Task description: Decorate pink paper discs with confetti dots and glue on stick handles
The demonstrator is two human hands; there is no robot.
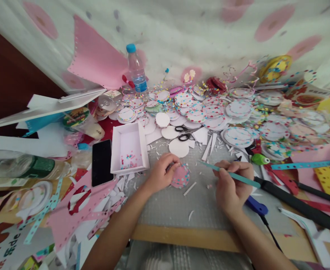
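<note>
My left hand [165, 172] is closed, thumb and fingers pinching the edge of a small pink paper disc [180, 176] with blue and red dots around its rim. The disc is close to the grey cutting mat [176, 210]. To the right, my right hand [232, 183] pinches a long thin teal strip [240, 177], whose narrow tip points left toward the disc. A gap separates strip and disc. The strip's other end overlaps a black handle [297, 204] in view; I cannot tell if they join. Paper scraps [190, 188] lie between my hands.
Behind the mat are piles of dotted white discs [239, 137], black scissors [184, 134] and a water bottle [137, 73]. A white box [146, 159] with confetti and a phone [101, 163] lie left. A blue-handled tool [256, 205] with a cord lies by my right wrist.
</note>
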